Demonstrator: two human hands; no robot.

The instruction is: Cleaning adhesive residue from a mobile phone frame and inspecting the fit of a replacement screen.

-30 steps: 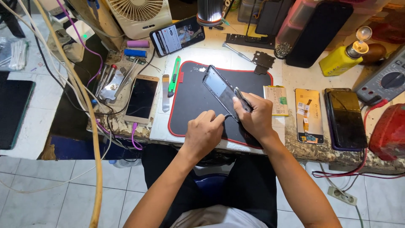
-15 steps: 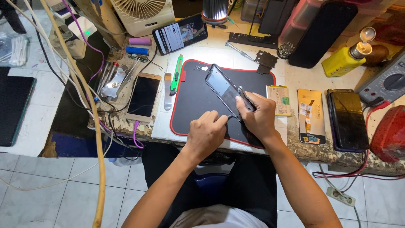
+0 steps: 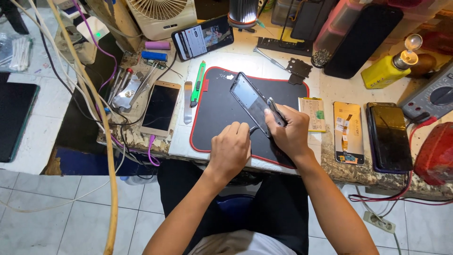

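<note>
**Glass at risk under a one-sided grip**

Phone (image 3: 250, 100) sits tilted above the middle of the black work mat (image 3: 212, 118), its far end lifted and its near end caught in your right hand (image 3: 289, 133). Your right fingers are curled shut around that near end, and they also pinch a thin dark tool (image 3: 277, 112) lying along the phone's right edge. Your left hand (image 3: 231, 150) rests just left of it on the mat, fingers folded down; whether they pinch the phone's near corner or anything small, you cannot tell from here.

Held by one end only, the phone could twist or slip if you press hard with the tool, and a slip would likely scratch or crack the glass. The tool tip could also dig in and skid toward your left fingers, which sit close by.

Loose parts crowd the right: a small battery (image 3: 313, 113) and a screen panel (image 3: 349, 132) lie just beside your right wrist, so a sudden jerk could knock them off the near edge.
</note>
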